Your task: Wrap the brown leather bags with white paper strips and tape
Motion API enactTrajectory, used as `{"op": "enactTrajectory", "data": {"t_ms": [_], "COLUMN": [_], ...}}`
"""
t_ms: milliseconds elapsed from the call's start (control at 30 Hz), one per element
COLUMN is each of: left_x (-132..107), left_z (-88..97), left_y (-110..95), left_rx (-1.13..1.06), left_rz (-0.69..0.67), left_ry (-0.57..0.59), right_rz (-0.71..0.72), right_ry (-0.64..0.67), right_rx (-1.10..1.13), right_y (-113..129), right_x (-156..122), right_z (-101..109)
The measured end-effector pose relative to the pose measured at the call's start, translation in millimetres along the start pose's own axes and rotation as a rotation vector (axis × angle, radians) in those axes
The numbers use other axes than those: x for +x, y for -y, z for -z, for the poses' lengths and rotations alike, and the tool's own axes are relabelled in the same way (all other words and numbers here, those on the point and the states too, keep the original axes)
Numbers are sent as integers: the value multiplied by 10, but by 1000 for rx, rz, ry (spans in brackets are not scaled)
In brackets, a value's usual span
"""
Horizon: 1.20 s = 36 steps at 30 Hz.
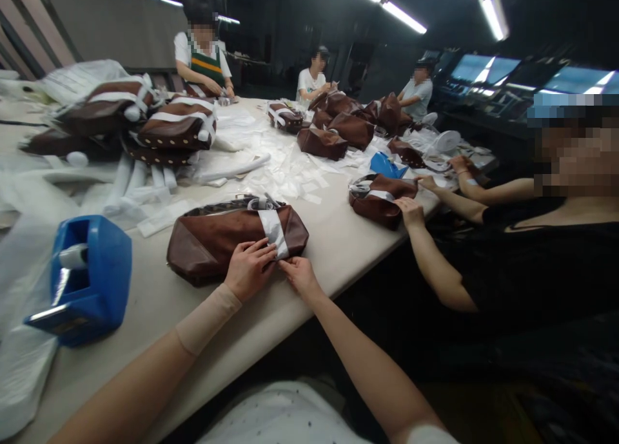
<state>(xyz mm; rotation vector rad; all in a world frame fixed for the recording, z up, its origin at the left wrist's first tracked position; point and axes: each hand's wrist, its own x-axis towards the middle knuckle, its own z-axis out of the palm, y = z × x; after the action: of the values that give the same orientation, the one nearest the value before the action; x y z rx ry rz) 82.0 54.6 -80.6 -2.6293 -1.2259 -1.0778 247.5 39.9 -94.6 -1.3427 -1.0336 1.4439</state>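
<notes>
A brown leather handbag (213,244) lies flat on the pale table (338,238) right in front of me, with a white paper band (273,232) wrapped across its right part. My left hand (249,270), with a beige sleeve on the forearm, grips the bag's front edge, its fingertips next to the band. My right hand (300,275) pinches the band's lower end at the bag's bottom edge. The band's far side is hidden where it passes behind the bag.
A blue tape dispenser (91,279) stands at the left, beside loose white plastic sheets (29,289). Wrapped brown bags (176,128) and white strips (285,173) cover the far table. A co-worker's hands (411,212) work on another brown bag (382,199) at the right.
</notes>
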Motion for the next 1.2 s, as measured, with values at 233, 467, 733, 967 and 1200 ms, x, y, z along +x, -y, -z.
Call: {"op": "enactTrajectory", "data": {"t_ms": [233, 467, 733, 967, 1200], "left_x": [38, 31, 17, 10, 23], "left_z": [-4, -30, -37, -52, -28], "left_y": [-62, -62, -33, -24, -43], "left_rx": [21, 19, 1, 4, 6], "left_rz": [46, 80, 89, 90, 84], "left_ry": [-31, -32, -31, -31, -39], "right_rz": [-169, -421, -299, -229, -286], "right_ry": [52, 290, 277, 282, 332], "right_rx": [3, 40, -119, -150, -229], "right_y": [121, 428, 392, 297, 372], "right_x": [-13, -44, -235, 15, -55], "right_z": [34, 279, 339, 187, 368]}}
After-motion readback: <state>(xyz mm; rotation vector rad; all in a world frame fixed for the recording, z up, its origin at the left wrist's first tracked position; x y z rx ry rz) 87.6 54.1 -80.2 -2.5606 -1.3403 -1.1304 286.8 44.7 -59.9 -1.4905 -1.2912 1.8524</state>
